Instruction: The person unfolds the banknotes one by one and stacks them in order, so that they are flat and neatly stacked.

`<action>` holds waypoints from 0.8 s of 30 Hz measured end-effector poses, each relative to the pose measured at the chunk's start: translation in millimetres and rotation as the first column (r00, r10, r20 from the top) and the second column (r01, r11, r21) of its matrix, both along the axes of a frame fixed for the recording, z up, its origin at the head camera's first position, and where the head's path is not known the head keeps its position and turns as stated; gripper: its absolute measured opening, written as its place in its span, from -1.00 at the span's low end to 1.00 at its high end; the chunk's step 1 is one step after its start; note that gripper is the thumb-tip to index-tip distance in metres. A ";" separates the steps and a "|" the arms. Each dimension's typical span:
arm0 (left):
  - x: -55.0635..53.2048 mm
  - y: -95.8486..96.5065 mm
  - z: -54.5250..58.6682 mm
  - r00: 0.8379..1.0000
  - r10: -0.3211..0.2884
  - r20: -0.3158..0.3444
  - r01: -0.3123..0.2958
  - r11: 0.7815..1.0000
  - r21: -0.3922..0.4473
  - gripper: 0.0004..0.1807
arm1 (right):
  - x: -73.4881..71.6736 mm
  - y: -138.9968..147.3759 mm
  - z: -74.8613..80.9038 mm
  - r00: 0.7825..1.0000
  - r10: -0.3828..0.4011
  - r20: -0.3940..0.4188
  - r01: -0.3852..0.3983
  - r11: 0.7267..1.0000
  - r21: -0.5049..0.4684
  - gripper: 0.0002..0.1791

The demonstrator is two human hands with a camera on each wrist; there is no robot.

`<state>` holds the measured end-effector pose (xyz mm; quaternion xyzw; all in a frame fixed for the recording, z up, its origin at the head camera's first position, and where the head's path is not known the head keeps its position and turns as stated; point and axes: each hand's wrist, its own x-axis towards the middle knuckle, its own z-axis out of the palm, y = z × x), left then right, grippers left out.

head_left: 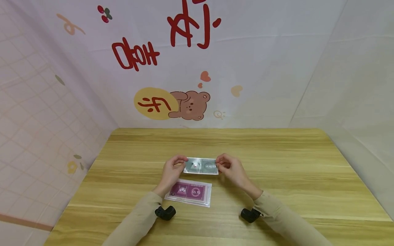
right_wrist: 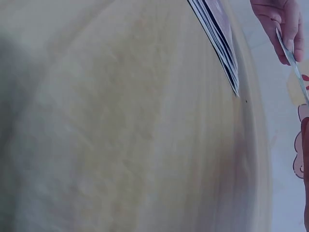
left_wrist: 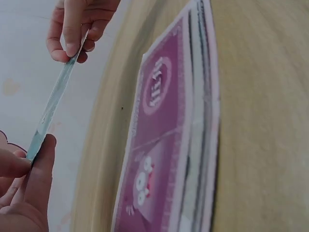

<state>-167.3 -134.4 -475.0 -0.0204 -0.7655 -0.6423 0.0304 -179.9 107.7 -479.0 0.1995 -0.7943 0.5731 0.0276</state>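
Note:
A green banknote (head_left: 201, 166) with a white border is stretched flat between both hands, raised above the tabletop in the wrist views. My left hand (head_left: 171, 172) pinches its left end between thumb and fingers. At the opposite end my right hand (head_left: 234, 171) pinches the other short edge. Just below, in the head view, a small stack of banknotes (head_left: 200, 194) lies on the table with a purple note on top. The left wrist view shows the layered edges of this stack (left_wrist: 166, 130) up close. In the right wrist view most of the right hand is out of frame.
The wooden table (head_left: 292, 160) reaches back to a white cloth wall (head_left: 271, 85) printed with red characters and a cartoon bear (head_left: 192, 106). Black wrist devices sit on both forearms, the left one (head_left: 165, 213) close to the note stack. Cloth also hangs along both sides.

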 end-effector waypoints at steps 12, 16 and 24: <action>13.7 -27.1 -14.0 0.980 -0.127 -0.153 0.122 0.992 -0.041 -0.85 | 7.0 -7.1 -17.9 0.993 0.114 0.041 -0.115 0.993 0.020 -0.88; 19.7 -36.1 -15.1 0.975 -0.161 -0.151 0.153 0.986 -0.064 -0.82 | 13.1 -10.5 -18.7 0.987 0.149 0.059 -0.152 0.987 0.050 -0.90; 29.3 -46.7 -13.6 0.989 -0.147 -0.006 0.144 0.978 -0.149 -0.84 | 24.0 -16.7 -25.4 0.969 0.219 0.112 -0.227 0.972 0.062 -0.90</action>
